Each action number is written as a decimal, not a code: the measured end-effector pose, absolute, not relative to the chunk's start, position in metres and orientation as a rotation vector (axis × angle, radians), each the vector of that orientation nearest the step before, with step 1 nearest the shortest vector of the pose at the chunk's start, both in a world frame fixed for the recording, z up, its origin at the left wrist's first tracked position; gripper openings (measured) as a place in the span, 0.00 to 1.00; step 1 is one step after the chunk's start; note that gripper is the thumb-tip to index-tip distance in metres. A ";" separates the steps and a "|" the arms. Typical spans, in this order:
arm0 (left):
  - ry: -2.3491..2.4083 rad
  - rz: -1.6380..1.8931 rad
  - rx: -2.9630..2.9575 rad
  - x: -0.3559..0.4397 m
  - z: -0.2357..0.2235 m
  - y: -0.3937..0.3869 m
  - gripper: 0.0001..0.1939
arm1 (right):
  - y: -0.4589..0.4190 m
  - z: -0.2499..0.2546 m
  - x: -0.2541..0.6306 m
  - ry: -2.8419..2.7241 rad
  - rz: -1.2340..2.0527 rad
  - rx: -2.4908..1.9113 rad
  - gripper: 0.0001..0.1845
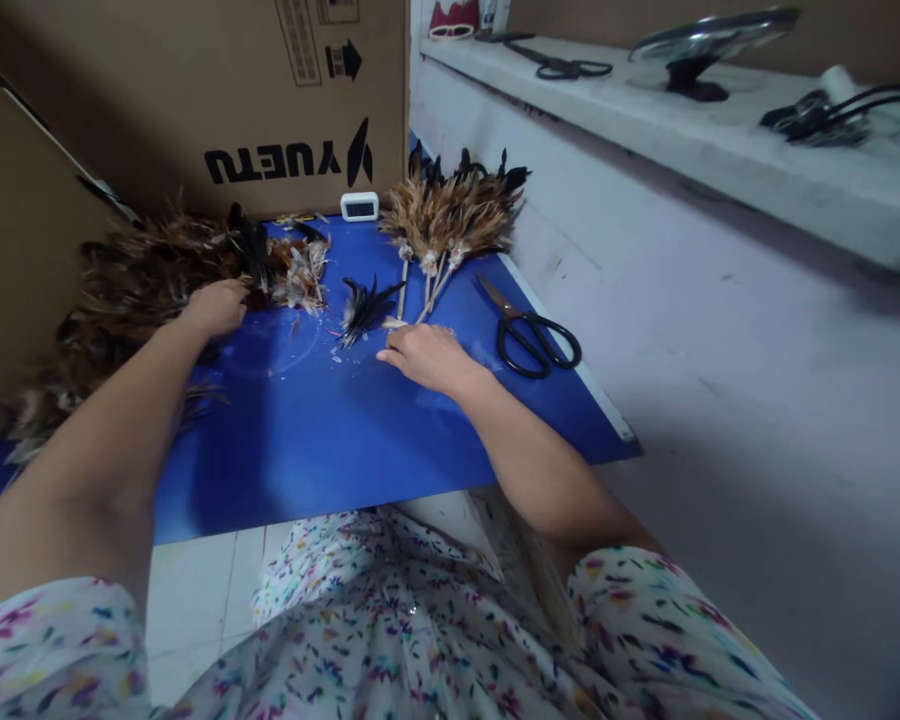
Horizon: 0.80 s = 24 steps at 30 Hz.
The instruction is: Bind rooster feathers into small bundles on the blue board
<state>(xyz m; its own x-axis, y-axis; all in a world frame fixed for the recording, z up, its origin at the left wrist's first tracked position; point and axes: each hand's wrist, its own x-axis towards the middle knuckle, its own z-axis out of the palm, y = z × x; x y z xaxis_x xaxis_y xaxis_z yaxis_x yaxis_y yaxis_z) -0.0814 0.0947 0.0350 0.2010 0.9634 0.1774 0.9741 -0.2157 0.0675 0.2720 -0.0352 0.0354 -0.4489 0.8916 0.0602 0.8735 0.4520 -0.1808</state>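
My left hand (221,308) reaches into the right side of a large heap of brown and black feathers (150,265). Its fingers are curled and partly hidden at the feathers, so what they grip does not show. My right hand (427,355) lies with bent fingers at the lower ends of thin pale sticks (428,290). These sticks carry a bunch of tan feathers with black tips (450,210), bound with white near the base. Whether the right fingers wrap round the sticks is hidden. A small tuft of black feathers (367,308) lies just left of it.
Black-handled scissors (536,340) lie right of my right hand on the blue tabletop (307,440). Behind stand a small white digital timer (359,207) and a large cardboard box (195,90). A wall ledge (690,140) holds another pair of scissors (562,67) and a glass lid (709,40).
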 end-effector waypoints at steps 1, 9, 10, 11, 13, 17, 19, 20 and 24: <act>-1.978 -0.294 -2.366 -0.079 0.037 0.096 0.16 | -0.035 0.035 0.272 -2.555 0.182 -1.554 0.18; -2.343 -0.721 -2.130 -0.053 0.051 0.081 0.16 | -0.036 0.034 0.273 -2.589 0.166 -1.534 0.17; -2.350 -0.807 -2.110 -0.049 0.050 0.078 0.16 | -0.036 0.034 0.273 -2.594 0.163 -1.532 0.16; -2.358 -0.917 -2.091 -0.045 0.050 0.075 0.16 | -0.035 0.033 0.273 -2.598 0.161 -1.528 0.16; -2.416 -1.292 -2.021 -0.035 0.048 0.070 0.14 | -0.035 0.032 0.273 -2.604 0.167 -1.525 0.16; -2.546 -1.944 -1.818 -0.019 0.042 0.064 0.08 | -0.033 0.030 0.272 -2.604 0.182 -1.522 0.15; -2.584 -2.014 -1.813 -0.015 0.038 0.062 0.07 | -0.032 0.030 0.272 -2.601 0.192 -1.513 0.14; -2.600 -2.040 -1.814 -0.014 0.036 0.061 0.08 | -0.032 0.029 0.272 -2.599 0.200 -1.507 0.14; -2.616 -2.050 -1.884 -0.014 0.023 0.056 0.09 | -0.032 0.028 0.271 -2.571 0.249 -1.483 0.13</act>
<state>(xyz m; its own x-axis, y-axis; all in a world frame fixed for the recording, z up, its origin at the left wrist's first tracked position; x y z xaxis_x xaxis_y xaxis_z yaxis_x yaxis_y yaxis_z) -0.0138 0.0561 0.0232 -0.3462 0.9373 0.0411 0.2639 0.0552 0.9630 0.2713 -0.0319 0.0280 -0.4945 0.8673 0.0572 0.8401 0.4938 -0.2244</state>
